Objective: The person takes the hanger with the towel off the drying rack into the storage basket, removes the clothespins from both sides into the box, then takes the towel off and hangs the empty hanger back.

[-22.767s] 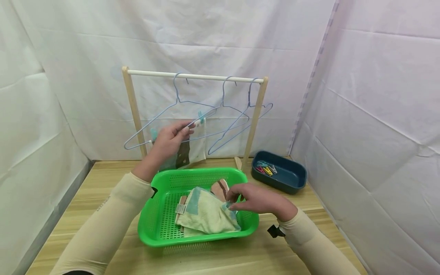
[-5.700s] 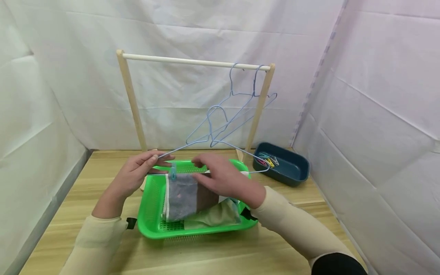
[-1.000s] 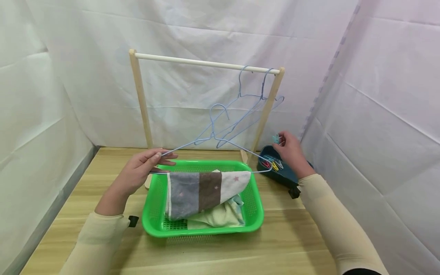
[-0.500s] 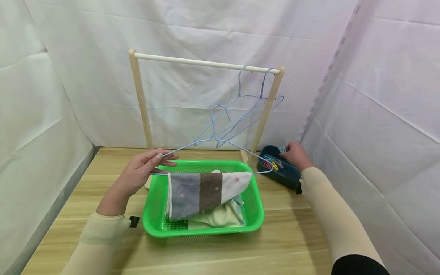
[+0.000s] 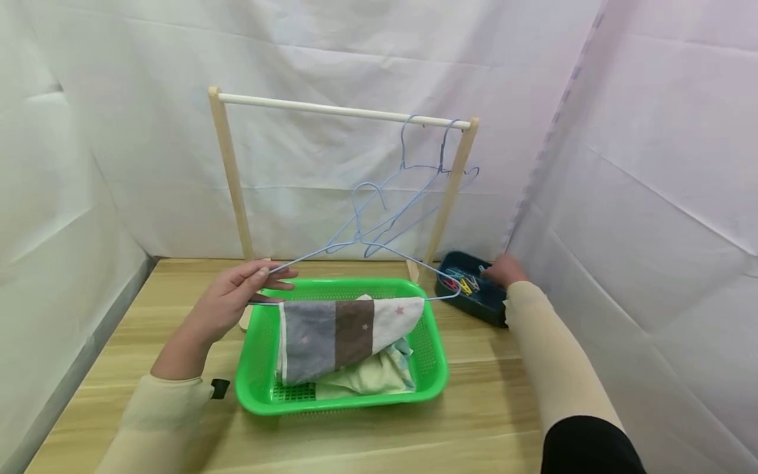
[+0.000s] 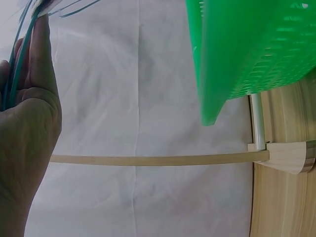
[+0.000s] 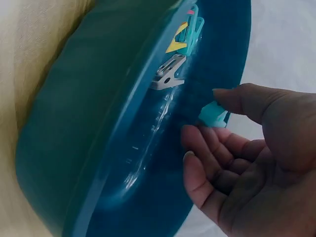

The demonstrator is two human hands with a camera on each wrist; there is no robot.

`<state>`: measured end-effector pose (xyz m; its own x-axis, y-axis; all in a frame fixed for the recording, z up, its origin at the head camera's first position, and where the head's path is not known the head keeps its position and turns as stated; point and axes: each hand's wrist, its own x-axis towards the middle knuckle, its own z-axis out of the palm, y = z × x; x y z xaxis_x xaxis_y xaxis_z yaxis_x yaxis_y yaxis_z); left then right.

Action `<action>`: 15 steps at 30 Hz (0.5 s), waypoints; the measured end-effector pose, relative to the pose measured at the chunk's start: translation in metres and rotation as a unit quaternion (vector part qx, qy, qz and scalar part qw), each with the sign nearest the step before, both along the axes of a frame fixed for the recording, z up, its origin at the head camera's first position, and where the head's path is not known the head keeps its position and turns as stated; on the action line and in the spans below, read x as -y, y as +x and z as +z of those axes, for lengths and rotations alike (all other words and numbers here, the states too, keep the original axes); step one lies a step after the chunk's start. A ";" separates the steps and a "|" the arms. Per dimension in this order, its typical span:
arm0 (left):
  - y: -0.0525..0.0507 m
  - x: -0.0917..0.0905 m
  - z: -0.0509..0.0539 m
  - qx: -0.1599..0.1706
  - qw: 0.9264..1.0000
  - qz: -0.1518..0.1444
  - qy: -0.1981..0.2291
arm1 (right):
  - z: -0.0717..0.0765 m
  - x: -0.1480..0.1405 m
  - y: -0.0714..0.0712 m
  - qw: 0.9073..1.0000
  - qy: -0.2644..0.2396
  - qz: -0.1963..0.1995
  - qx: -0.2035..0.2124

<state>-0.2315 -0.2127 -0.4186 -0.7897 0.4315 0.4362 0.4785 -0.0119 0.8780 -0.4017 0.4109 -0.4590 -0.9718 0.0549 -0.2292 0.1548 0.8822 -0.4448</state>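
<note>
My left hand holds the left end of a blue wire hanger above the green basket. Over the hanger's lower bar hangs a small grey, brown and white towel with stars, and no clothespin shows on it. My right hand is at the dark blue tub on the right. In the right wrist view, its thumb and fingers pinch a teal clothespin inside the tub. Grey, yellow and teal clothespins lie deeper in the tub. In the left wrist view, two hanger wires run through the left hand.
The green basket stands on the wooden table, with a pale yellow cloth in it. Behind it stands a rack with a white rail. Two more blue hangers hang at the rail's right end. White curtains enclose the table.
The hanger with its towel came off the rail to above the basket. Teal clothespins on the towel are gone. In the last second, my right hand lowered a teal clothespin into the tub.
</note>
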 end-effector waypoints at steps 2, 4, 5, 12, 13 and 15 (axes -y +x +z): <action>0.002 0.002 -0.001 0.000 1.000 -0.001 0.001 | -0.003 0.002 -0.002 1.000 -0.008 -0.010 0.015; 0.003 0.002 -0.001 0.000 1.000 -0.004 0.000 | -0.006 0.004 -0.003 1.000 -0.002 -0.018 0.025; 0.003 0.002 -0.001 0.000 1.000 -0.005 -0.001 | -0.007 0.004 -0.004 0.999 0.004 -0.022 0.031; 0.003 0.000 0.000 0.003 1.000 -0.010 0.005 | -0.024 -0.020 -0.021 0.994 0.042 -0.009 0.097; 0.003 -0.001 -0.001 0.002 1.000 -0.009 0.004 | -0.033 -0.029 -0.028 0.994 0.045 -0.007 0.103; 0.003 -0.001 -0.001 0.002 1.000 -0.007 0.001 | -0.036 -0.032 -0.030 0.990 0.061 -0.011 0.128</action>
<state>-0.2286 -0.2119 -0.4196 -0.7850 0.4411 0.4350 0.4756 -0.0210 0.8794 -0.4318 0.4426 -0.4948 -0.8812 0.1180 -0.4578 0.2686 0.9218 -0.2794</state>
